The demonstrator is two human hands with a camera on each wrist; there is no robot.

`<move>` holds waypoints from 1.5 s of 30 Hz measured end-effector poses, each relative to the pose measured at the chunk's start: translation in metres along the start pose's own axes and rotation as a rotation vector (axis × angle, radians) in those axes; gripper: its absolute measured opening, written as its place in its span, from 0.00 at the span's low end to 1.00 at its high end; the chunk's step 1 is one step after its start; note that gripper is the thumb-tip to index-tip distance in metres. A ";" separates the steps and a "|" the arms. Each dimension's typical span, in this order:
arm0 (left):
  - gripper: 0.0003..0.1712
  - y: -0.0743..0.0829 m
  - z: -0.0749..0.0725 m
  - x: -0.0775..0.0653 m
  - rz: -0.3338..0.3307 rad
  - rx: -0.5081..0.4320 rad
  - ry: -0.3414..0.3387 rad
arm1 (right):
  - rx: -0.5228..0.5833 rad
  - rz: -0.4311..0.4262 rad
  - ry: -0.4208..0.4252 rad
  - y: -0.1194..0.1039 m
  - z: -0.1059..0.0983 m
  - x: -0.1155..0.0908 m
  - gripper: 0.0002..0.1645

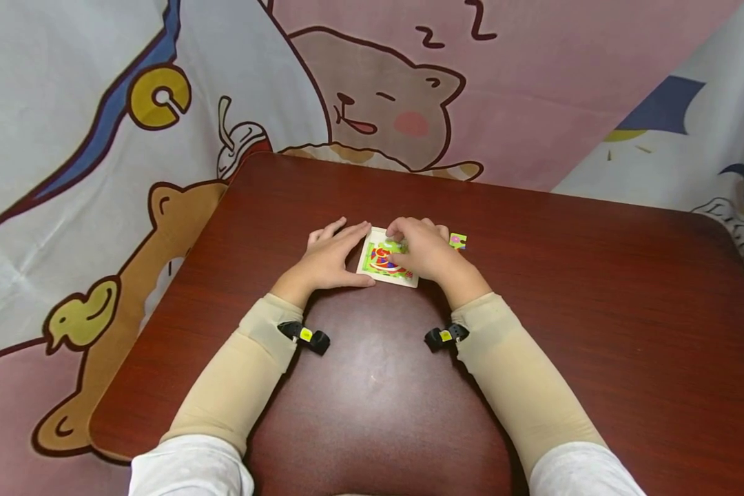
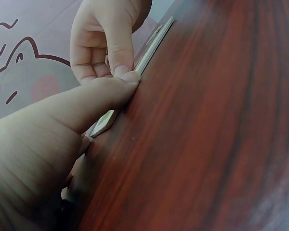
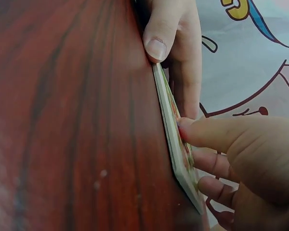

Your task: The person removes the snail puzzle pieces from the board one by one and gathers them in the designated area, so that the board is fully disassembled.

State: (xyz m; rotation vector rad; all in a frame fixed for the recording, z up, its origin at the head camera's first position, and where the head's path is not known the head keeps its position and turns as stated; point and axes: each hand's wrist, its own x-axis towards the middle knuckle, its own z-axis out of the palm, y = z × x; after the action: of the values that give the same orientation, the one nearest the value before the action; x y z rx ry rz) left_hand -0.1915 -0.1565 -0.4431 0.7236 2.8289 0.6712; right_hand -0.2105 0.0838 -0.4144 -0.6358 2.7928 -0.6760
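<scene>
A small, pale-framed jigsaw puzzle board (image 1: 373,267) with a green, red and purple picture lies flat on the table. My left hand (image 1: 325,264) spans its left side, fingers extended toward the far corner. The left thumb (image 2: 108,91) touches the near edge. Over the board's right part is my right hand (image 1: 430,251), fingers bent, with the thumb (image 3: 207,132) on the picture. Whether a piece sits between right thumb and fingers I cannot tell. A loose green puzzle piece (image 1: 458,241) with a pink spot lies just beyond the right hand.
The dark red wooden table (image 1: 595,310) extends around the board on all sides, with rounded corners. Behind it hangs a cartoon-printed cloth (image 1: 533,83). Both forearms rest along the near part of the table, with black straps (image 1: 304,335) at the wrists.
</scene>
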 end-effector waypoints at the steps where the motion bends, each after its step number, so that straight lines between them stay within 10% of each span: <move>1: 0.66 0.000 0.000 0.000 -0.002 0.000 -0.002 | -0.006 -0.013 0.008 0.001 0.001 0.000 0.21; 45: 0.66 0.000 0.001 0.001 -0.001 0.022 -0.007 | 0.143 -0.271 0.141 0.011 0.012 -0.006 0.18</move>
State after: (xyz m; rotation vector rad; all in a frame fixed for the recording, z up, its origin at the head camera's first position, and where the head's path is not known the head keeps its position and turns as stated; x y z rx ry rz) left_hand -0.1919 -0.1554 -0.4441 0.7271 2.8341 0.6377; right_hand -0.2058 0.0904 -0.4292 -0.9835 2.7762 -0.9987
